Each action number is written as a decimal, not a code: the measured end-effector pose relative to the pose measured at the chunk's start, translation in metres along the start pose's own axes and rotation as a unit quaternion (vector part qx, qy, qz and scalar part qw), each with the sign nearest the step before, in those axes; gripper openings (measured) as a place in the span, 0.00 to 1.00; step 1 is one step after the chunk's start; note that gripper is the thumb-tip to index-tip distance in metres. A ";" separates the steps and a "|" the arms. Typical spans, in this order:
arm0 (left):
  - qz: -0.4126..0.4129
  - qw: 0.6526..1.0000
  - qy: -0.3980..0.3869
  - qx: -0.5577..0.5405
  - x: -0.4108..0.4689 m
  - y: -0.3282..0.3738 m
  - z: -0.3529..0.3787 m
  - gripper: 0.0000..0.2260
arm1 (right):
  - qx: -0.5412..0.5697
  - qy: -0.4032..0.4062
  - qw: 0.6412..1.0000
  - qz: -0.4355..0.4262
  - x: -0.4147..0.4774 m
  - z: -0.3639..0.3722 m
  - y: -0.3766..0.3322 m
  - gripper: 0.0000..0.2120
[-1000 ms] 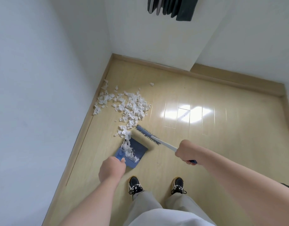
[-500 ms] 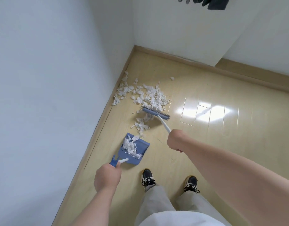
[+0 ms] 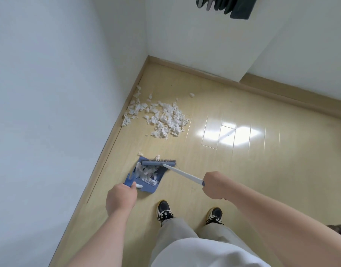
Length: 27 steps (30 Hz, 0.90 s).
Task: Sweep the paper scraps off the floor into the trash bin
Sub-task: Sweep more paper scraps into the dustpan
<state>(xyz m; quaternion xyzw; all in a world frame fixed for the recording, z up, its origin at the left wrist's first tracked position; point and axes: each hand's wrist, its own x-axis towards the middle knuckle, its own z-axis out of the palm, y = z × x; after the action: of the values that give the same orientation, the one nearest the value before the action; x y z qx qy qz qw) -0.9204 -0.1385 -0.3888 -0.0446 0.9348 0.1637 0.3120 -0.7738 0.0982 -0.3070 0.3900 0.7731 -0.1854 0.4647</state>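
A pile of white paper scraps (image 3: pixel 162 116) lies on the wooden floor near the left wall. A blue dustpan (image 3: pixel 156 186) rests on the floor closer to me, with scraps inside it. My left hand (image 3: pixel 120 198) is closed around the dustpan's handle. My right hand (image 3: pixel 217 185) grips the white handle of a blue brush (image 3: pixel 159 162), whose head sits at the dustpan's far edge. Two small scraps (image 3: pixel 157 157) lie just beyond the brush. No trash bin is in view.
White walls (image 3: pixel 50 93) close the corner on the left and ahead, with a wooden skirting board (image 3: pixel 204 74). Dark objects (image 3: pixel 227 5) hang at the top. My two shoes (image 3: pixel 165 211) stand behind the dustpan. Glossy floor stretches to the right.
The brush has been pulled back from the pile to the dustpan's mouth, bringing scraps into the pan. The left hand has kept hold of the dustpan handle.
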 end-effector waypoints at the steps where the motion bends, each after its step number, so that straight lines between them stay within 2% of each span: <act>1: -0.001 1.000 0.001 -0.003 -0.001 0.001 0.000 0.18 | 0.012 0.003 1.000 -0.002 -0.004 -0.003 0.005 0.08; 4: -0.001 1.000 0.002 -0.009 -0.002 0.002 0.001 0.19 | 0.036 0.001 0.999 -0.003 -0.017 -0.009 0.022 0.12; 7: 0.007 1.000 0.002 -0.015 -0.004 0.001 0.002 0.20 | 0.114 0.010 0.993 -0.002 -0.027 -0.017 0.040 0.11; 13: 0.032 0.999 0.003 -0.026 -0.023 -0.003 0.006 0.23 | 0.309 0.032 0.950 0.039 -0.039 -0.015 0.060 0.12; 20: 0.063 0.996 0.015 -0.059 -0.039 0.023 0.000 0.23 | 0.525 0.078 0.843 0.081 -0.047 -0.002 0.080 0.10; 27: 0.137 0.987 0.037 -0.076 -0.051 0.076 -0.016 0.25 | 0.717 0.109 0.680 0.107 -0.068 0.004 0.108 0.11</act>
<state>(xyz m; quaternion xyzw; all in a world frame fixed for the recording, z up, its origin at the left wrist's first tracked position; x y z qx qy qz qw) -0.9030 -0.0732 -0.3250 0.0544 0.9277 0.2738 0.2478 -0.6694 0.1339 -0.2424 0.7015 0.4012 -0.5883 -0.0278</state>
